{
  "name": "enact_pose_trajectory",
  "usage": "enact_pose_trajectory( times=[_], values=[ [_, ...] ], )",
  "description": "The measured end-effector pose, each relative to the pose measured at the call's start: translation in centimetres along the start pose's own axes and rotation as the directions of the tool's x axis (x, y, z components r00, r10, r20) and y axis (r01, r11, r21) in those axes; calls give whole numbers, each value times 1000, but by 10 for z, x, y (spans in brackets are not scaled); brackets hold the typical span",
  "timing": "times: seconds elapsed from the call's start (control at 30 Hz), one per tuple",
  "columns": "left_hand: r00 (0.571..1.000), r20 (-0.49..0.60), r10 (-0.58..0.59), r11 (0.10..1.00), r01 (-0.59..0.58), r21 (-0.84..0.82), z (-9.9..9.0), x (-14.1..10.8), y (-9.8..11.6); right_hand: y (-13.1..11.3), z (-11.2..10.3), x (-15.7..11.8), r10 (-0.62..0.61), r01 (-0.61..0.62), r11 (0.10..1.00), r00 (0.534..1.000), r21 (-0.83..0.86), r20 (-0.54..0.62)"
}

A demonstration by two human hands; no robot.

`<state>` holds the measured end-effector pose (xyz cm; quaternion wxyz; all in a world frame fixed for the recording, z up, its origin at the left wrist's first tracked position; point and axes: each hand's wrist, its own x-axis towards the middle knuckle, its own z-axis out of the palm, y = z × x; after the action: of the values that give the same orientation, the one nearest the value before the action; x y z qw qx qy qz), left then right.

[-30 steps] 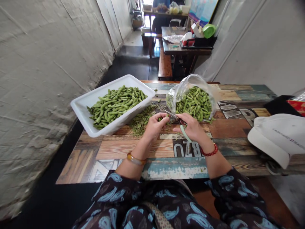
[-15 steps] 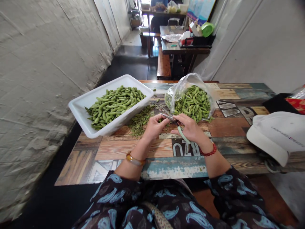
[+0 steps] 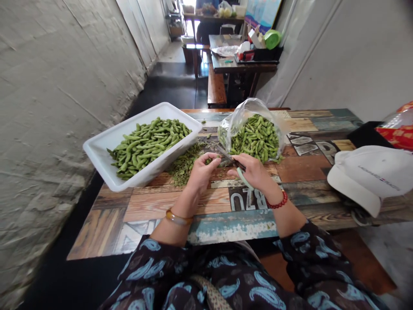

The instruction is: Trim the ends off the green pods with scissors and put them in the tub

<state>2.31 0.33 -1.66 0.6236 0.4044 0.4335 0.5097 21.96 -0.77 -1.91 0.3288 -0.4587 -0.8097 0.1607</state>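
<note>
My right hand is closed round scissors with pale green handles; their blades point up and left, toward my left hand. My left hand is pinched, with a bit of green pod between thumb and fingers, mostly hidden. To the left, a white plastic tub holds a heap of green pods. Beyond my right hand a clear plastic bag lies open with more green pods in it. A pile of green trimmings lies between tub and left hand.
The patchwork wooden table bears a white cap at the right, with a red package behind it. Farther off stand a bench and a second table with boxes. A rough wall runs along the left.
The whole view has shifted slightly, moving things left in it. The scissor blades have come away from my left fingertips, and a small gap now separates the hands.
</note>
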Motion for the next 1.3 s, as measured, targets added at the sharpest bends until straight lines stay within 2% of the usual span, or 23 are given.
enact_pose_trajectory(
  times=[0.13,0.3,0.57,0.9,1.3],
  values=[
    [997,-33,-63,962,52,-268,-2,3,4,8,2,1,65,-65,998,991,6,-121],
    [998,-1,-68,910,62,-409,-4,5,4,7,4,0,-14,14,1000,995,0,-100],
    [998,30,-59,913,66,-401,-4,3,2,-3,3,-1,-63,62,998,998,-23,-8],
    [998,53,-30,931,47,-362,-2,3,2,-4,3,-2,-95,95,995,995,-12,1],
    [999,44,-17,920,33,-391,-2,3,1,-5,1,-2,-139,139,990,990,-17,-2]
  ],
)
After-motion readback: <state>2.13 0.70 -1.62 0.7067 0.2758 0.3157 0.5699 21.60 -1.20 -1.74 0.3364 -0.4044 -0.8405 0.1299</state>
